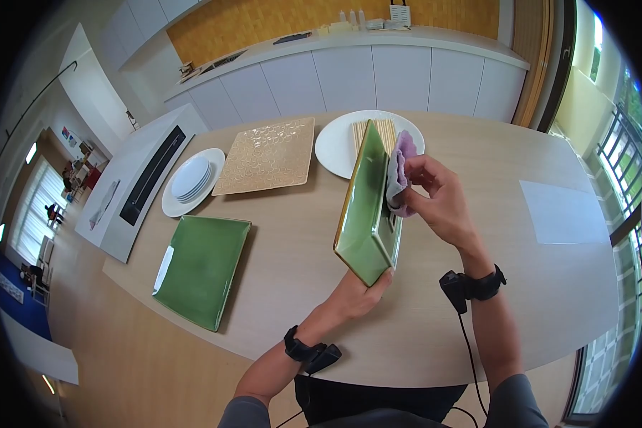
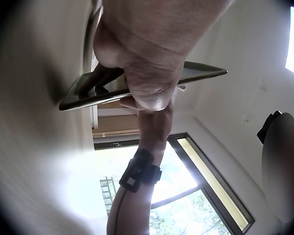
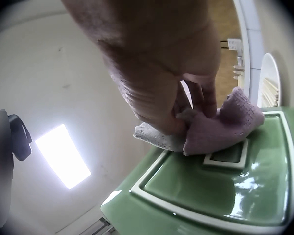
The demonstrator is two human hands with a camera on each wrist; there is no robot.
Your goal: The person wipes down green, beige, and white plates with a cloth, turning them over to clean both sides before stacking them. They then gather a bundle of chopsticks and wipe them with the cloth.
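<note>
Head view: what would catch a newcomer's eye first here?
The green square plate stands out, held on edge above the middle of the wooden table by the left hand at its bottom corner. The right hand presses a purple cloth against its underside. A second green plate lies flat at left.

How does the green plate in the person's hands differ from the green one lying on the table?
The held green plate stands on edge, gripped by the left hand, while the right hand presses a purple cloth against it. The other green plate lies flat on the table, untouched. Both are square and glossy.
</note>
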